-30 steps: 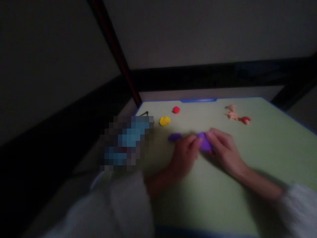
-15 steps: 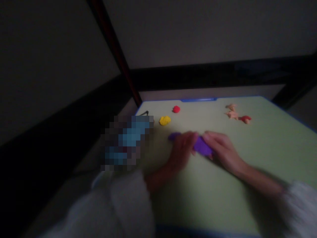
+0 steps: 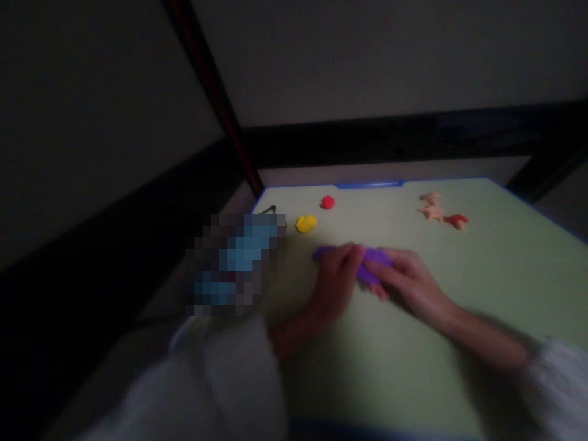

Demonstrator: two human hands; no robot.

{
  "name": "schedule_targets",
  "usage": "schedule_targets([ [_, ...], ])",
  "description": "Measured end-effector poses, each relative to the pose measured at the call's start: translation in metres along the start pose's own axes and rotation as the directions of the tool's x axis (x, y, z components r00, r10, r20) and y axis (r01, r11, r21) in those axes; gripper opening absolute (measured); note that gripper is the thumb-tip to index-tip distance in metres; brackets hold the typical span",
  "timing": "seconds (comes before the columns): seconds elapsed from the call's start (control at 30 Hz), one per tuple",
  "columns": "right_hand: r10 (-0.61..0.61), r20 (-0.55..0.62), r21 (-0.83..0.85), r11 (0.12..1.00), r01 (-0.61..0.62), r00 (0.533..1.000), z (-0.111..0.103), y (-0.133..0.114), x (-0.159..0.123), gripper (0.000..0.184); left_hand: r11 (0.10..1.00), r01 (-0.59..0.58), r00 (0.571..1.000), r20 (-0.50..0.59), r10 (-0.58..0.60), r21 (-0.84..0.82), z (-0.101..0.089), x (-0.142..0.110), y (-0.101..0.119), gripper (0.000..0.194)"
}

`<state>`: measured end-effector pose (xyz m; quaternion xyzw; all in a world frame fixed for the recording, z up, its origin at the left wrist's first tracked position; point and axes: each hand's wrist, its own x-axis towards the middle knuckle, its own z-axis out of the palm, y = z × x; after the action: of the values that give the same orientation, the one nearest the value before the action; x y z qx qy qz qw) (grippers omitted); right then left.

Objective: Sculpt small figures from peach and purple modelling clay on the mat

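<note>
A flattened piece of purple modelling clay [image 3: 369, 274] is pinched between both hands above the table. My left hand [image 3: 339, 278] has its thumb and fingers closed on the clay's left edge. My right hand [image 3: 416, 283] grips the other side, thumb on top, with fingertips showing under the clay. Behind my left hand a second purple clay piece [image 3: 321, 252] lies on the table, partly covered by the hand. A yellow clay lump [image 3: 306, 223] and a red clay lump [image 3: 327, 202] rest farther back.
The pale green table [image 3: 459, 380] has a blue rim. Several small skin-coloured clay shapes [image 3: 432, 212] and a red-topped clay piece [image 3: 458, 221] lie at the back right. A blurred-out, bluish object [image 3: 248, 248] is at the left edge. A wall stands behind.
Both hands have shifted their hold on the purple clay, pressing and turning it. The right thumb has slid leftward over it. The other clay pieces stay where they were.
</note>
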<state>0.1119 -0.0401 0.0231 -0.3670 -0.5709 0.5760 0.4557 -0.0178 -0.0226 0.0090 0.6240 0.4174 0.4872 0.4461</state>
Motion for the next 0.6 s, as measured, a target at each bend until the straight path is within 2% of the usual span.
schedule_targets([
  [0.1,-0.026,0.033,-0.015,1.0,0.026,0.999,-0.002,-0.001,-0.001,0.032,0.992,0.066,0.998,-0.007,-0.067,-0.11,0.002,0.0,-0.003,0.043],
  [0.23,-0.036,0.042,-0.027,0.999,0.037,0.998,-0.003,-0.004,-0.001,0.03,0.989,0.062,0.998,0.005,-0.062,-0.135,0.002,-0.001,-0.002,0.042],
  [0.33,-0.027,0.06,-0.018,0.999,0.028,0.998,-0.003,-0.005,0.0,0.031,0.994,0.037,0.999,0.027,-0.034,-0.108,0.0,0.0,0.0,0.039],
  [0.43,-0.021,0.067,0.018,1.0,0.02,0.998,-0.005,-0.001,0.002,0.034,0.999,0.005,1.0,-0.009,-0.006,-0.049,-0.003,0.002,0.0,0.037],
  [0.6,-0.012,-0.046,0.079,0.997,0.016,0.999,-0.006,0.008,0.004,0.038,0.997,-0.04,0.995,-0.092,0.047,0.068,-0.007,0.002,0.001,0.037],
])
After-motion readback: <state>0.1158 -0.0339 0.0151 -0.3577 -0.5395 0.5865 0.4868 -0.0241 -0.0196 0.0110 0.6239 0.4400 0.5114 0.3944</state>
